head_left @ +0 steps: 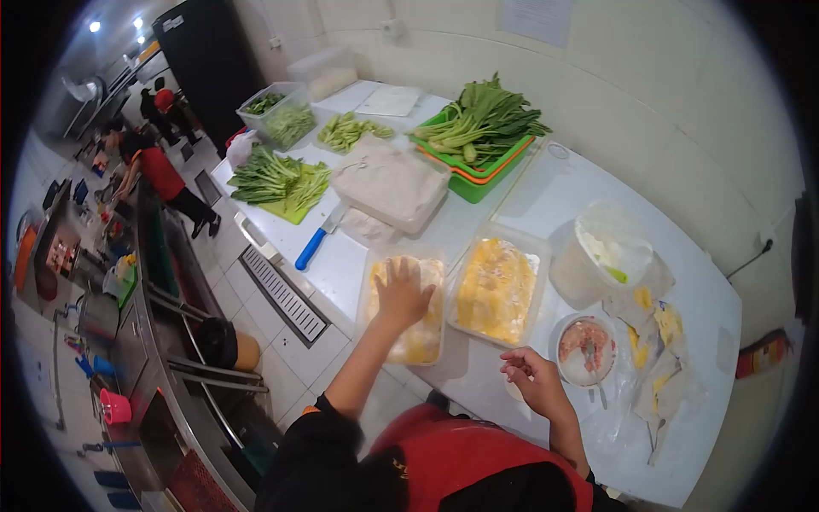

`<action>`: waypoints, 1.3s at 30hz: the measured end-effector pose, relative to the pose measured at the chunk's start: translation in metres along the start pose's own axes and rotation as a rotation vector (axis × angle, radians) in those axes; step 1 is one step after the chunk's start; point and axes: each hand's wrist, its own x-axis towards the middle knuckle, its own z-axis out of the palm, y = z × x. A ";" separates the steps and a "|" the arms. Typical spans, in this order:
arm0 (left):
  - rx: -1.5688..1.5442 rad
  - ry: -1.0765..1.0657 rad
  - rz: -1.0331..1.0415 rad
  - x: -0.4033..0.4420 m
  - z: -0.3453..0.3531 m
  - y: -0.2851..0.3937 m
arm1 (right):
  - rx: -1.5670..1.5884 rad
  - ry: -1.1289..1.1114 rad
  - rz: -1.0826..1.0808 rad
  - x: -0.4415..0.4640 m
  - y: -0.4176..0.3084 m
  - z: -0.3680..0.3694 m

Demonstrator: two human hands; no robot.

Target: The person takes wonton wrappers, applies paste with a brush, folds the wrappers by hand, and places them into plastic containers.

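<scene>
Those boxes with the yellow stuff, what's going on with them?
Someone in a red apron has their left hand, fingers spread, over the yellow-and-white food in one clear box. A second box of similar food sits beside it, with no hand on it. The right hand is near a bowl of pinkish mixture, fingers curled; I can't tell whether it holds anything. A blue-handled knife lies on the table, untouched.

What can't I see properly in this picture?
All in the head view:
- Food inside the box: a greyish covering hides it.
- Yellow food directly beneath the left hand: the hand blocks it.
- Wall paper: writing too faint, top cut off by the picture's edge.
</scene>
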 end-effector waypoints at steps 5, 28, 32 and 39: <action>-0.410 0.154 0.519 0.003 0.022 0.041 | 0.111 0.066 0.028 -0.013 0.010 -0.018; -0.746 -0.468 0.860 -0.052 -0.102 0.124 | -0.300 0.329 -0.408 -0.026 -0.047 -0.038; -1.186 -0.876 0.563 -0.047 -0.099 0.102 | 0.220 0.143 -0.251 -0.027 -0.037 -0.034; -2.419 -1.198 -0.133 -0.091 0.008 0.100 | 0.272 0.372 0.000 -0.007 -0.003 -0.007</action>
